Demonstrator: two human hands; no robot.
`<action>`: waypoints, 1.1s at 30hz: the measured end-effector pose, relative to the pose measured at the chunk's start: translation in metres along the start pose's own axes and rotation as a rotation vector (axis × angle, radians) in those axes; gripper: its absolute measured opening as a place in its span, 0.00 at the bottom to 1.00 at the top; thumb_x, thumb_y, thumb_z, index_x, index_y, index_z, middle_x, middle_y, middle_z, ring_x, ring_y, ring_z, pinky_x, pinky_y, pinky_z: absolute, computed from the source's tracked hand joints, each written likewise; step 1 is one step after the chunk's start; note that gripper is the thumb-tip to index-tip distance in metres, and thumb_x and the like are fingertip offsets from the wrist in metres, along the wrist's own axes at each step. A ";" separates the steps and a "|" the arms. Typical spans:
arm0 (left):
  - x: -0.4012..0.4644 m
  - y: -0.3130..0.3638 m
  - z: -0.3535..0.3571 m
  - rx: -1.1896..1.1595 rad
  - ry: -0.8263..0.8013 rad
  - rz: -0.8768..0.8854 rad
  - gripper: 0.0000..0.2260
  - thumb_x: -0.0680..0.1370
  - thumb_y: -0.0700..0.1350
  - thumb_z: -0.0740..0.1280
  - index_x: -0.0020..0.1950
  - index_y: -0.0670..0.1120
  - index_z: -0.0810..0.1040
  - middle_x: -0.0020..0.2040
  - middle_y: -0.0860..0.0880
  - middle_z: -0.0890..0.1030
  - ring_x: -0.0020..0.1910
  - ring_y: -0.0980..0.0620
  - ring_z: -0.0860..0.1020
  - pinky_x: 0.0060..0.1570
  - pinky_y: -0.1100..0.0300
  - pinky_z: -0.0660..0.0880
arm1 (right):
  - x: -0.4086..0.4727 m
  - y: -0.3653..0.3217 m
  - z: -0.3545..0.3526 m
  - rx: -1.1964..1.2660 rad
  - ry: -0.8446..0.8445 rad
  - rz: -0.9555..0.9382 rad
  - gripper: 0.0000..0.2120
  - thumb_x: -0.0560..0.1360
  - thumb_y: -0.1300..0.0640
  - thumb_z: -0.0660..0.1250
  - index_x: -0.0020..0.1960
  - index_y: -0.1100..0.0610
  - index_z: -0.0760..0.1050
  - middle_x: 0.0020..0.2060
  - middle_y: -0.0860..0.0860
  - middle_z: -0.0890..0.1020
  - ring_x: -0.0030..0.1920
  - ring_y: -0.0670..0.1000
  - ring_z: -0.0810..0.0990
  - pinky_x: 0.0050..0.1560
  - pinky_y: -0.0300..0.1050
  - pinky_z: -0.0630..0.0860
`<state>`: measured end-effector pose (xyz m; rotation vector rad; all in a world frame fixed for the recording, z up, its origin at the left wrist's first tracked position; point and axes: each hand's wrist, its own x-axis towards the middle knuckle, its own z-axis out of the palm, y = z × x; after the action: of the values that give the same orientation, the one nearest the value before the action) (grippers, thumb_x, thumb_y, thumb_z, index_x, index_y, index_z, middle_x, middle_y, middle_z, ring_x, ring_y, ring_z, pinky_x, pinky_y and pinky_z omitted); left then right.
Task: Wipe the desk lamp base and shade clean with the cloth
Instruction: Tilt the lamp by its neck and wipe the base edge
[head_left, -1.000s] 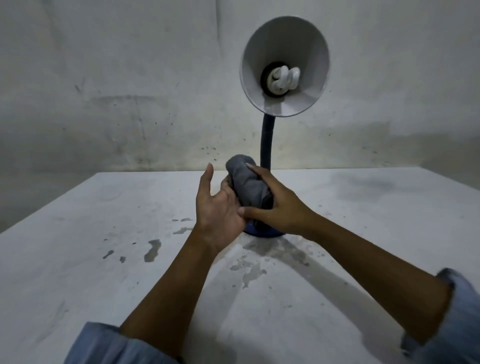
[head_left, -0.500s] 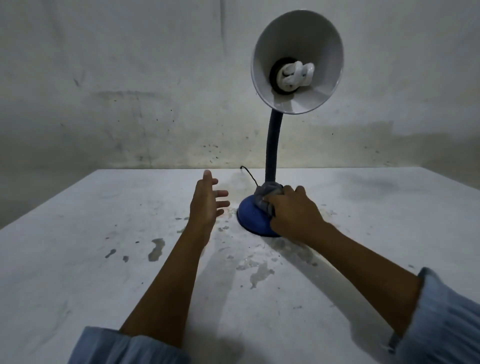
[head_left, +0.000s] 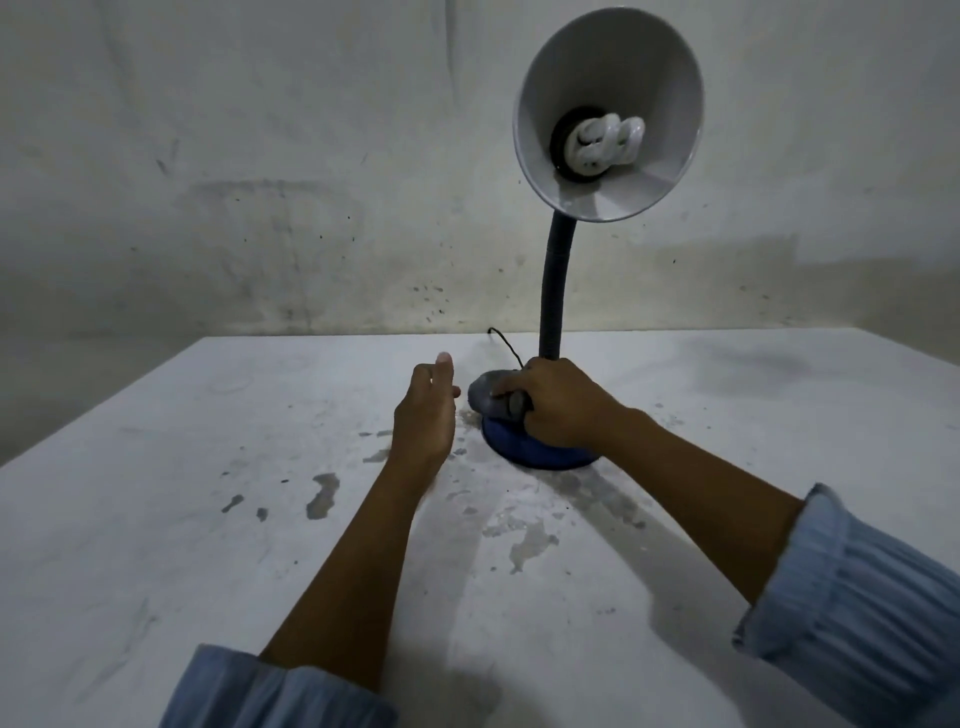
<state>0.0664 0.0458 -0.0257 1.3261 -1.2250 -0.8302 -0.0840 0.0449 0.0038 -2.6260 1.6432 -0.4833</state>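
A worn white table (head_left: 156, 519), blotched with grey patches where the paint has flaked, fills the lower view, with a stained pale wall (head_left: 260, 182) behind it. The left hand (head_left: 423, 415) hovers edge-on above the tabletop, fingers straight and relaxed, holding nothing; a blue sleeve (head_left: 270, 691) shows at the forearm's near end. Just right of that hand, apart from it, is a bunched grey cloth (head_left: 488, 397). The right hand (head_left: 561, 408) grips this cloth with curled fingers and presses it down on the lamp's round blue base (head_left: 535, 452), which sits on the table beneath and slightly nearer than the hand. Behind the right hand a thin black cord (head_left: 504, 345) trails toward the wall. A dark flexible neck (head_left: 553, 291) rises from behind the knuckles to a white cone shade (head_left: 660, 182) high above the hand, open toward the viewer, with a spiral bulb (head_left: 605, 145) inside.
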 end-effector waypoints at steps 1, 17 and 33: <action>-0.001 0.000 0.000 0.015 -0.017 0.014 0.22 0.81 0.59 0.49 0.63 0.45 0.71 0.57 0.45 0.78 0.57 0.44 0.75 0.63 0.45 0.69 | -0.002 0.002 -0.006 0.022 -0.022 -0.010 0.19 0.73 0.65 0.59 0.60 0.53 0.78 0.50 0.58 0.79 0.51 0.60 0.77 0.53 0.49 0.73; -0.015 -0.012 0.012 0.575 -0.295 0.297 0.15 0.81 0.59 0.46 0.60 0.56 0.67 0.56 0.49 0.79 0.53 0.49 0.74 0.55 0.53 0.58 | -0.040 0.046 -0.044 -0.065 0.053 0.116 0.24 0.71 0.66 0.59 0.63 0.48 0.76 0.58 0.57 0.74 0.56 0.60 0.74 0.57 0.49 0.72; -0.015 -0.009 0.012 0.570 -0.303 0.276 0.17 0.80 0.59 0.48 0.61 0.52 0.68 0.59 0.49 0.78 0.51 0.50 0.73 0.65 0.45 0.63 | -0.014 0.035 -0.010 -0.262 -0.044 0.322 0.19 0.76 0.58 0.58 0.66 0.50 0.68 0.55 0.55 0.73 0.60 0.62 0.67 0.45 0.48 0.67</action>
<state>0.0536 0.0557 -0.0392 1.4552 -1.9373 -0.5075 -0.1231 0.0428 0.0036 -2.4314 2.1925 -0.2102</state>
